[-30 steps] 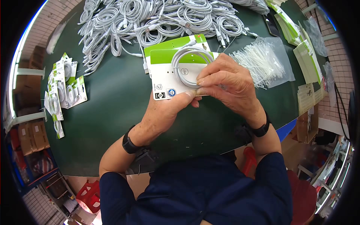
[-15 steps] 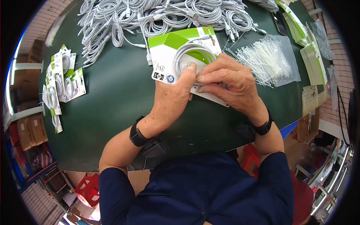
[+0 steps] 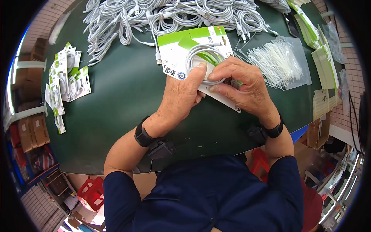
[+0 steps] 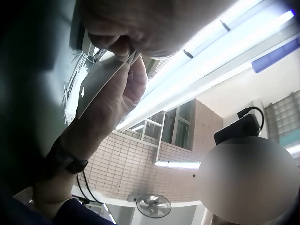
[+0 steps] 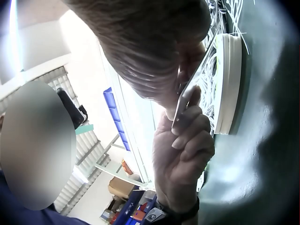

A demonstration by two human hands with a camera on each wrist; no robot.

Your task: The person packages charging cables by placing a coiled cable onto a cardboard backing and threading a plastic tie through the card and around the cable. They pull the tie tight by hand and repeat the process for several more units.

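Note:
A green and white printed card [image 3: 174,62] is held tilted over the dark green table, with a coiled grey-white cable [image 3: 190,58] lying against its face. The left hand [image 3: 181,92] grips the card from its lower left side, thumb on the front by the coil and other fingers behind. The right hand [image 3: 247,86] pinches the lower right part of the coil between thumb and fingers. In the left wrist view the card [image 4: 99,83] appears edge-on between the hands. The right wrist view shows the left hand's fingers curled behind the card.
Coiled cables [image 3: 170,15] heap along the table's far side. White zip ties [image 3: 275,63] lie on a plastic bag at the right, beside stacked cards [image 3: 325,66]. Carded cables [image 3: 62,83] lie at the left. A phone [image 3: 290,25] rests at the far right.
Both hands and the card have shifted slightly right. The card has tilted, and the left thumb has moved up from its bottom edge to its face beside the coil.

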